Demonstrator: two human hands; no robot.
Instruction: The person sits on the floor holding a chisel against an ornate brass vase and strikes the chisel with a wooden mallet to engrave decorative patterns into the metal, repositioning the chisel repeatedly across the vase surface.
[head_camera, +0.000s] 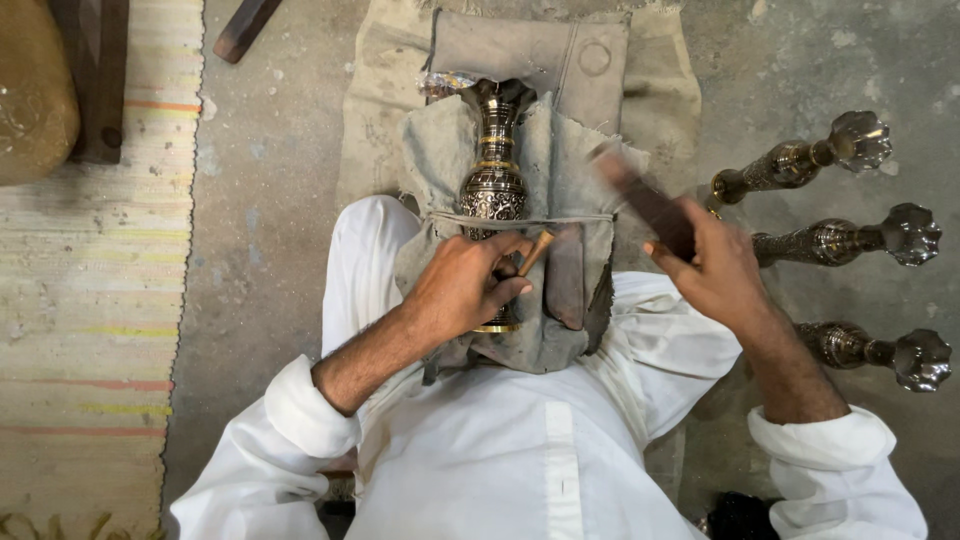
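An engraved brass vase (493, 180) lies on its side on a grey cloth (560, 170) over my lap, its neck pointing away from me. My left hand (468, 283) rests on the vase's lower body and holds a small brass-coloured chisel (535, 252) against it. My right hand (712, 268) is raised to the right of the vase, shut on a dark wooden mallet (640, 195) that is blurred by motion.
Three similar engraved brass vases (815, 160) (850, 238) (880, 350) lie in a row on the concrete floor at the right. A striped mat (90, 300) covers the floor at the left. A sack cloth (660, 90) lies under the work ahead of my knees.
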